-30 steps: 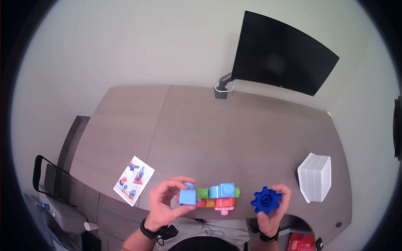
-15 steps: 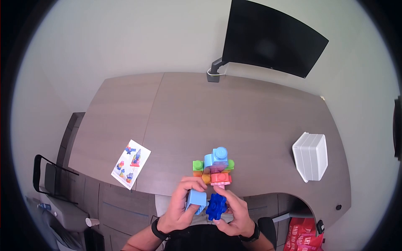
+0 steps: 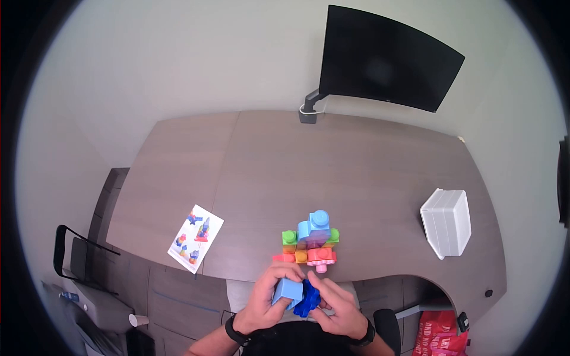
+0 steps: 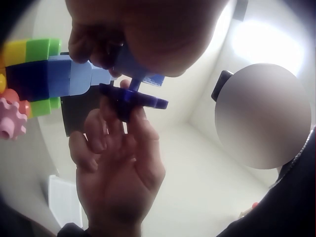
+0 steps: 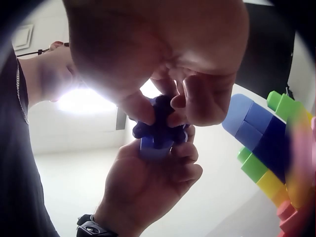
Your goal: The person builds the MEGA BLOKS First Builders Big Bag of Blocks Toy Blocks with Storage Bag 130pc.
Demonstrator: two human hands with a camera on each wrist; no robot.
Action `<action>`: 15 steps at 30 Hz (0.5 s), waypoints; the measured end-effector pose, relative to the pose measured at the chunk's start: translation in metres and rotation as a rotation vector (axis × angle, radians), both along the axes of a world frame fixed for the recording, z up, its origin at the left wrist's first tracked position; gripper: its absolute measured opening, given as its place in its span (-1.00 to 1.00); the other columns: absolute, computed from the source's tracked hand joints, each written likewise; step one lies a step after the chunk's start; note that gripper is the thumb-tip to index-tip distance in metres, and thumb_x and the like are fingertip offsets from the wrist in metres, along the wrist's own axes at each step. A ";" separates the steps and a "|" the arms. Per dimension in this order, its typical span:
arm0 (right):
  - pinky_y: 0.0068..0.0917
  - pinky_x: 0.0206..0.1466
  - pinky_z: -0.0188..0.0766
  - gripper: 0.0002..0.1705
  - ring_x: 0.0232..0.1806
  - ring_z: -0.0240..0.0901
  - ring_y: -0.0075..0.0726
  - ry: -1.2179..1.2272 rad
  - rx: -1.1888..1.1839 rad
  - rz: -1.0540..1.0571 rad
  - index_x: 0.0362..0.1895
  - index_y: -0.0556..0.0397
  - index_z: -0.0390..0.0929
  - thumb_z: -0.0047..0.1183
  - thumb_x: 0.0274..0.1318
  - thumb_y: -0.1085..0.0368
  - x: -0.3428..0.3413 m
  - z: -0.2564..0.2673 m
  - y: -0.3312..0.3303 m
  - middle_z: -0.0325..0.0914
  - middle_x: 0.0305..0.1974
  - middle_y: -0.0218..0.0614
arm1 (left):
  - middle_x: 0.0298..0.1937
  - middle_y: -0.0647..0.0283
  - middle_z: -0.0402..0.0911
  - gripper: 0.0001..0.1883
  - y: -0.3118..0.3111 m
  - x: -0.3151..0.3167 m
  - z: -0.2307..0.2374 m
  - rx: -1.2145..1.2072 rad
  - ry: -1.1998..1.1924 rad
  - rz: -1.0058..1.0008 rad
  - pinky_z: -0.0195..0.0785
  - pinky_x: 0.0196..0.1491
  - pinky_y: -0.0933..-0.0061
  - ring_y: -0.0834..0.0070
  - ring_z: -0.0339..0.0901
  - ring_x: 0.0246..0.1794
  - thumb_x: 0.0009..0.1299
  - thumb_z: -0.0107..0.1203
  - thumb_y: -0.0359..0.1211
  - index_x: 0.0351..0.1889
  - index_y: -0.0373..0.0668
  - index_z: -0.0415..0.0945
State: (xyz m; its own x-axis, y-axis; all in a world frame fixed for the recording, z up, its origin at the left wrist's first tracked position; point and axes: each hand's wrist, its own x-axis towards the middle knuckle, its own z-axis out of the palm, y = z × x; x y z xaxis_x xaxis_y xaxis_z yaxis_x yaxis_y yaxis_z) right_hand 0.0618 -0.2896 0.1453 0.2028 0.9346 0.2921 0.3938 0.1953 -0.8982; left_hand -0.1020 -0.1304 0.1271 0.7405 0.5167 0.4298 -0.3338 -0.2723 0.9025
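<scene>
Close to my body at the table's front edge, my left hand (image 3: pixel 267 301) grips a light blue block (image 3: pixel 289 288). My right hand (image 3: pixel 343 312) pinches a dark blue gear (image 3: pixel 307 298) against the block's side. In the left wrist view, a peg shows between the gear (image 4: pixel 129 97) and the block. The fingers of the right hand hide part of the gear's outer face in the right wrist view. Just beyond both hands stands a built toy of coloured blocks (image 3: pixel 301 256), with a light blue block (image 3: pixel 319 219) on top and a pink gear (image 3: pixel 321 265) in front.
A picture sheet (image 3: pixel 196 238) lies left on the table (image 3: pixel 279 160). White stacked trays (image 3: pixel 448 222) rest on their side at the right. A monitor (image 3: pixel 389 59) on an arm stands at the back. Below the table's right side is a red bag (image 3: pixel 439 338).
Both hands have come together, nearer my body. The right hand has carried the dark blue gear leftward to the light blue block and turned it edge-on. The built toy stays on the table.
</scene>
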 end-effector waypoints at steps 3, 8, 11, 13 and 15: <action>-0.32 -0.09 0.64 -0.03 -0.17 0.61 -0.22 -0.069 0.069 0.011 0.75 0.15 0.40 0.41 0.26 0.60 0.004 -0.001 0.003 0.57 0.00 -0.13 | 0.26 0.05 0.59 -0.74 -0.001 -0.001 -0.004 0.013 0.015 0.010 0.44 0.38 0.22 0.28 0.56 0.24 0.63 0.19 -0.47 0.22 -0.20 0.50; -0.30 -0.11 0.65 0.02 -0.22 0.63 -0.22 -0.141 0.086 -0.052 0.74 0.12 0.42 0.49 0.19 0.61 0.006 -0.003 0.005 0.64 -0.04 -0.13 | 0.24 0.03 0.65 -0.65 0.001 0.003 -0.004 0.043 0.068 0.033 0.47 0.38 0.20 0.21 0.61 0.23 0.49 0.13 -0.60 0.22 -0.22 0.55; -0.34 -0.16 0.63 0.01 -0.28 0.61 -0.32 -0.008 0.064 -0.110 0.73 0.13 0.41 0.51 0.21 0.59 0.001 -0.017 0.002 0.67 -0.10 -0.18 | 0.22 0.00 0.72 -0.57 0.005 0.004 0.002 0.063 0.101 0.036 0.52 0.38 0.17 0.14 0.68 0.23 0.39 0.13 -0.65 0.23 -0.25 0.63; -0.38 -0.19 0.62 -0.01 -0.32 0.59 -0.40 0.051 0.068 -0.135 0.73 0.15 0.40 0.53 0.24 0.57 0.002 -0.019 0.002 0.69 -0.14 -0.22 | 0.22 -0.02 0.76 -0.50 0.009 0.005 0.009 0.082 0.126 0.054 0.54 0.37 0.14 0.08 0.72 0.24 0.33 0.14 -0.66 0.26 -0.26 0.69; -0.43 -0.19 0.61 -0.02 -0.33 0.57 -0.46 0.033 0.055 -0.117 0.72 0.17 0.39 0.54 0.27 0.54 0.005 -0.018 0.005 0.70 -0.15 -0.25 | 0.23 -0.03 0.77 -0.44 0.011 0.007 0.015 0.131 0.169 0.075 0.56 0.37 0.14 0.06 0.73 0.26 0.31 0.16 -0.66 0.31 -0.27 0.70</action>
State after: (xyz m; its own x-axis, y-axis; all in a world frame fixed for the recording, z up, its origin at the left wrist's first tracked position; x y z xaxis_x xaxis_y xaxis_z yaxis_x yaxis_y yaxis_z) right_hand 0.0672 -0.2847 0.1271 0.3200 0.8867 0.3336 0.3874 0.1989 -0.9002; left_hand -0.0954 -0.1198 0.1419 0.7696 0.5207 0.3696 -0.1550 -0.4092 0.8992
